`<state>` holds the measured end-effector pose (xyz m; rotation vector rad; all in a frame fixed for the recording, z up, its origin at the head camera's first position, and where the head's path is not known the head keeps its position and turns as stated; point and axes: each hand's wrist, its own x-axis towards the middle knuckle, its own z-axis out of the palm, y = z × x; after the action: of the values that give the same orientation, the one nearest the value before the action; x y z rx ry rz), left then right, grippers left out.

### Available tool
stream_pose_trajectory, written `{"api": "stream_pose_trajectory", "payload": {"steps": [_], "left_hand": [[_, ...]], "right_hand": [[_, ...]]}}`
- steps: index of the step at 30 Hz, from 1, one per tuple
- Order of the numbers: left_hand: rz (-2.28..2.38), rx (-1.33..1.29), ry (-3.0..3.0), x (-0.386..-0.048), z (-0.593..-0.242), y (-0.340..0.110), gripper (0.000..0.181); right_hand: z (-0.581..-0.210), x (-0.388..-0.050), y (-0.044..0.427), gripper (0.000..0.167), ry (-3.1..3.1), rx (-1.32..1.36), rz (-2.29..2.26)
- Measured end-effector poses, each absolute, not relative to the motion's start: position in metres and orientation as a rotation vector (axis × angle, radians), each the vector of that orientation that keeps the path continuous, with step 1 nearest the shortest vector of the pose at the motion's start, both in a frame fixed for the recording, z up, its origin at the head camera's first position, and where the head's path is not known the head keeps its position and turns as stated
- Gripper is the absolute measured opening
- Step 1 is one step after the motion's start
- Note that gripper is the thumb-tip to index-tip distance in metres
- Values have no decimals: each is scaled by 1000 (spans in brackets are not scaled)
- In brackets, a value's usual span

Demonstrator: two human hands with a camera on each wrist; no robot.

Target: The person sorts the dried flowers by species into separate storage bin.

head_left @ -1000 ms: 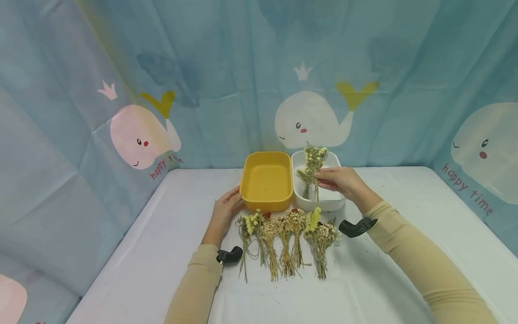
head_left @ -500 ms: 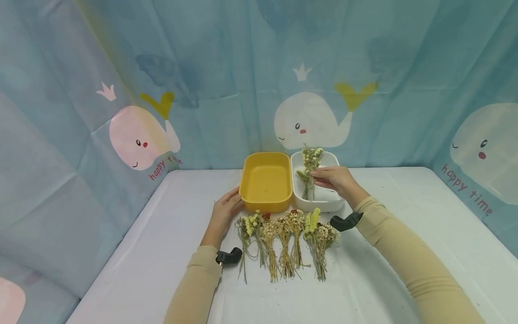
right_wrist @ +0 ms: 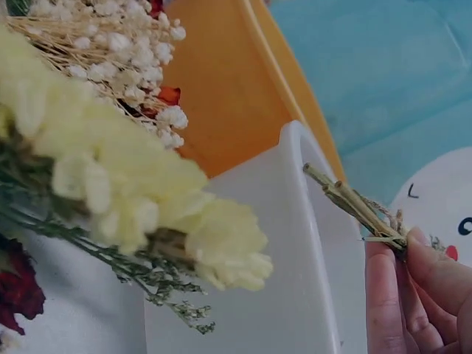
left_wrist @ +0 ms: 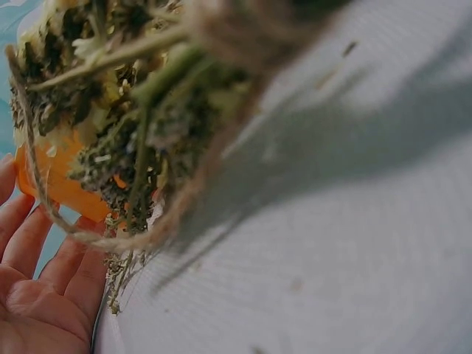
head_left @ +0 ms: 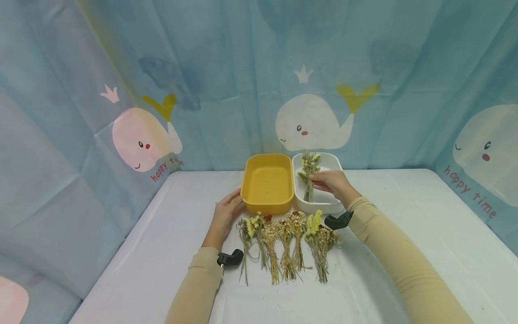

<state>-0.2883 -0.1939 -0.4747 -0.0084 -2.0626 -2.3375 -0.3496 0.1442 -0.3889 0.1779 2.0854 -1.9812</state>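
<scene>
My right hand [head_left: 332, 182] pinches the stems of a dried flower bunch [head_left: 310, 163], with small pale-yellow blooms, over the white box [head_left: 319, 209]. In the right wrist view, thumb and fingers grip the stems [right_wrist: 354, 206] close to the box rim. Another greenish bunch [head_left: 302, 176] shows partly behind it in the white box. My left hand [head_left: 224, 213] rests its extended fingers against the left side of the yellow box [head_left: 267, 209], which stands beside the white one. In the left wrist view, a twine-tied bunch [left_wrist: 147, 125] partly hides that box.
Several dried bunches lie in a row before the boxes, among them cream-flowered ones [head_left: 286, 243] and one with a bright yellow head [head_left: 314, 222]. Small plant bits dot the white-covered table [head_left: 259, 301]. Behind hangs a blue whale-print curtain [head_left: 226, 126].
My right hand has moved slightly left and lowered its bunch into the white box, beside the greenish one. The left hand has stayed against the yellow box.
</scene>
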Motion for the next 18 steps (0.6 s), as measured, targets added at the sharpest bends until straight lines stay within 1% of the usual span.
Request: {"api": "stream_pose_trajectory", "payload": {"steps": [8, 18], "left_hand": [[-2337, -11, -2047, -288, -473, -193, 47], [-2322, -8, -2058, -289, -475, -192, 48]], "right_hand": [[-396, -356, 140, 49, 2072, 221, -1992], [-409, -359, 137, 32, 2139, 240, -1944]]}}
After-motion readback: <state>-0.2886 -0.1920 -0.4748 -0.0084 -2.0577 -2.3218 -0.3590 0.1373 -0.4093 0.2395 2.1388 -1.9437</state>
